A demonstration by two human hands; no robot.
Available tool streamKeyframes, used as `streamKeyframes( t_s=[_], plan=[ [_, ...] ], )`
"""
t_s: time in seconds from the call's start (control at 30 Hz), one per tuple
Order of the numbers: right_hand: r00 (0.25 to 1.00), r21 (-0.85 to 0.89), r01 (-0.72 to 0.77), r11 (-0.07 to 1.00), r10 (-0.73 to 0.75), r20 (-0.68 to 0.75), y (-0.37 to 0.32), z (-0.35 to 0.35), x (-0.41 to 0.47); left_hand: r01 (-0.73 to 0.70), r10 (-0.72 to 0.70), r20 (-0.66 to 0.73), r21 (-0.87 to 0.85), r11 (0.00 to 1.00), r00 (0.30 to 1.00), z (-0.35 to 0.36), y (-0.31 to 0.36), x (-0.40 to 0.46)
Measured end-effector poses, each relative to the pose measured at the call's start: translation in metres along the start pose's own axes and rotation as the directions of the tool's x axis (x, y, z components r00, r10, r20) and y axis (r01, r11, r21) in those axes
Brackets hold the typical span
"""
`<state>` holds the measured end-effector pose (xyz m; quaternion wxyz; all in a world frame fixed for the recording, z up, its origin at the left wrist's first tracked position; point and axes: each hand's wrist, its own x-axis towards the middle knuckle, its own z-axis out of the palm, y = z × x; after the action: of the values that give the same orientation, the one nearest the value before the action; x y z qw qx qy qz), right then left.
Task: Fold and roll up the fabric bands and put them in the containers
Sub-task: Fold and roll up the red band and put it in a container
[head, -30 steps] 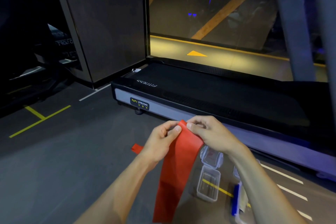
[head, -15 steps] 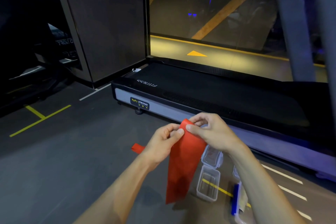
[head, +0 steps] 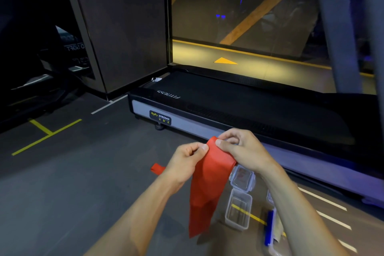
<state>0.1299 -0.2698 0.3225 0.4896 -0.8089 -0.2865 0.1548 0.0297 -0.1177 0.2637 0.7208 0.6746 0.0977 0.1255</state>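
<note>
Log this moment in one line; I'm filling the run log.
left hand: pinches band | right hand: pinches band | container: open

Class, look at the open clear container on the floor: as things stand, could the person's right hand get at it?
Probably not yet. The open clear container lies uncovered below the right hand, but that hand and the left hand both pinch the red band, so it isn't free.

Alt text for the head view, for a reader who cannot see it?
Both hands, left hand and right hand, pinch the top of a red band hanging above a gym floor. Two clear containers sit below beside a treadmill.
</note>
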Motion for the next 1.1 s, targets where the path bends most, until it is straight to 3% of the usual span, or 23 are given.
streamKeyframes(
  t_s=[0.47, 0.63, 0.87, 1.1],
  plan=[
    [0.993, -0.033, 0.0, 0.999, 0.004, 0.119, -0.005, 0.001, -0.002, -0.059, 0.058, -0.043, -0.037, 0.998, 0.997, 0.0, -0.004, 0.001],
    [0.98, 0.078, -0.033, 0.996, 0.017, 0.2, -0.007, -0.001, -0.009, -0.057, 0.057, -0.027, 0.009, 0.998, 0.998, 0.001, -0.005, 0.0],
    [0.996, -0.051, 0.091, 0.995, -0.09, 0.031, -0.004, -0.004, -0.003, -0.067, 0.068, 0.069, -0.015, 0.998, 0.995, 0.005, -0.001, -0.007],
    [0.999, -0.026, 0.035, 0.999, -0.035, -0.009, -0.002, -0.009, 0.0, -0.034, 0.033, 0.051, 0.014, 0.999, 0.998, 0.001, -0.001, -0.004]
  ],
)
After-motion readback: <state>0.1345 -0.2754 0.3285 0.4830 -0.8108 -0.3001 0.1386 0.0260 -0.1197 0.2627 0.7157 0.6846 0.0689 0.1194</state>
